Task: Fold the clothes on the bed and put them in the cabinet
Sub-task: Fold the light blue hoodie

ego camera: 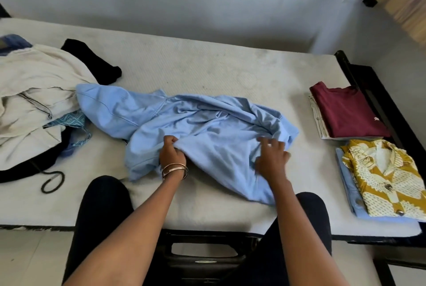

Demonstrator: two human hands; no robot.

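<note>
Hoodie (207,129) in light blue lies crumpled mid-bed (207,66), pulled before me for flattening. My left hand (171,155) pinches a fold to lift it; my right hand (272,159), blurred, seems spread on the cloth, steadying it.

Hoodie (196,129) lies mid-bed (207,66), unfolded pile (34,92) left, folded stacks (350,113) right.
</note>
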